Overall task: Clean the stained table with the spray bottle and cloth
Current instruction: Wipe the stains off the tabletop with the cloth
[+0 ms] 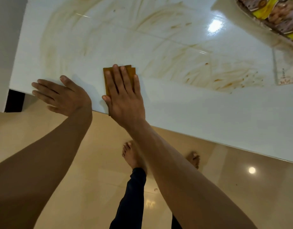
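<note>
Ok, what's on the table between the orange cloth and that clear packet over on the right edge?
In the head view, only tabletop smeared with brown streaks and crumbs lies between the cloth and the packet; no object sits there.

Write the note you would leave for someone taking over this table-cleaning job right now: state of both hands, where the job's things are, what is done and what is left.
Left hand: open, flat on the near left edge of the table, bracing.
Right hand: open, fingers straight, pressing the folded orange-brown cloth flat on the table near its front edge.
Spray bottle: not in view.
Done: brown stains are smeared into streaks, so wiping has begun; the strip nearest the front edge looks clean.
Left: streaks and specks across the middle, far side and right, up to the patterned item at the far right corner.
</note>
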